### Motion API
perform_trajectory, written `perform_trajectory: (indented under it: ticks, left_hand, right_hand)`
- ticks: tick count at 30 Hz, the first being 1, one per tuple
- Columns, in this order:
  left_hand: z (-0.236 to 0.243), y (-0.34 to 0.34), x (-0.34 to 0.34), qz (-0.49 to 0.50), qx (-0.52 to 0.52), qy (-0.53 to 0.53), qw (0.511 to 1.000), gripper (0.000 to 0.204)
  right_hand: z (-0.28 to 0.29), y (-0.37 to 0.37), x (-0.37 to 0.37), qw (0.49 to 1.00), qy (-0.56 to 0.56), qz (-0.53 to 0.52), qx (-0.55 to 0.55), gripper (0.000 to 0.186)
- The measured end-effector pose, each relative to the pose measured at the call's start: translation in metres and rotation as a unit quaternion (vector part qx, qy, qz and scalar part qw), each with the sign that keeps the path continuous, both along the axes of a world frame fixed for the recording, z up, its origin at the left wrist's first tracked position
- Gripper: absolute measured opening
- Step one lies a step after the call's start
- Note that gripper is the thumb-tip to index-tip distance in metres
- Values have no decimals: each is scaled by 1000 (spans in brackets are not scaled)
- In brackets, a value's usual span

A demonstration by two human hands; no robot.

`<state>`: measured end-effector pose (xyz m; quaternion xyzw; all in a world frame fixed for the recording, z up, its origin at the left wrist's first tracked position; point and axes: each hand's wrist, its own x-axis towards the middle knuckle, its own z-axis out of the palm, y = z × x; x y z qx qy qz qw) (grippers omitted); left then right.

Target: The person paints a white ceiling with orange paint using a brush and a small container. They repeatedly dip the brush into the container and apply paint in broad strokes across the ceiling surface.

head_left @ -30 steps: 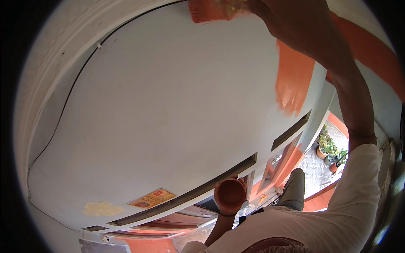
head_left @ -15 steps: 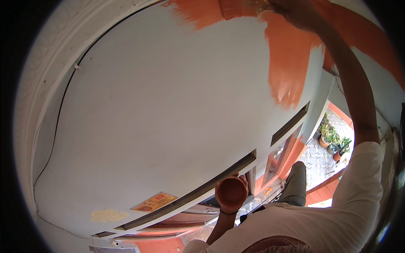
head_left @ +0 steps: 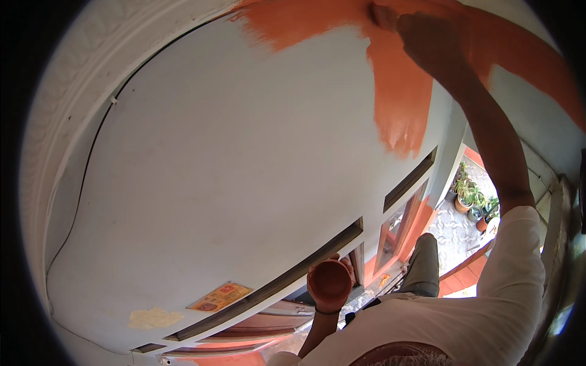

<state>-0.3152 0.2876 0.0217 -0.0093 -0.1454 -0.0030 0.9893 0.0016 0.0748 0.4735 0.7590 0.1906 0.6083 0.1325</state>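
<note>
My right hand, reaching up at the top right, is closed round a paintbrush. The brush head lies against wet orange paint along the upper part of the pale wall. A broad orange patch runs down the wall below it, with ragged lower edges. Lower down, near my chest, my left hand grips a round orange-brown paint pot, its open mouth facing up. Fingers show at the pot's far rim. The paint level inside is hard to make out.
A black cable follows the moulded white cornice at the left. Dark recessed slots cross the wall above windows. A yellow-orange sticker is nearby. Potted plants stand on paving far below right.
The brush has moved right and slightly down along the painted band, and my right hand has lowered. My left hand still holds the pot. The whole view has shifted slightly.
</note>
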Motion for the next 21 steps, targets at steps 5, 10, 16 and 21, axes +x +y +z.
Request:
perform_trajectory:
  ticks: [5, 10, 16, 21]
  left_hand:
    - [10, -3, -1, -1, -14, 14, 1000, 79]
    - [17, -1, -1, -17, -17, 25, 999, 81]
    - [12, 6, -3, -15, -21, 24, 999, 81]
    - [4, 10, -6, -4, -11, 3, 1000, 82]
  right_hand:
    - [-37, 50, -85, 989, -95, 71, -92, 12]
    - [-36, 45, -74, 952, 95, 290, 13, 24]
    - [-15, -40, 54, 957, 197, 155, 145, 28]
    - [-18, -72, 61, 977, 130, 8, 171, 14]
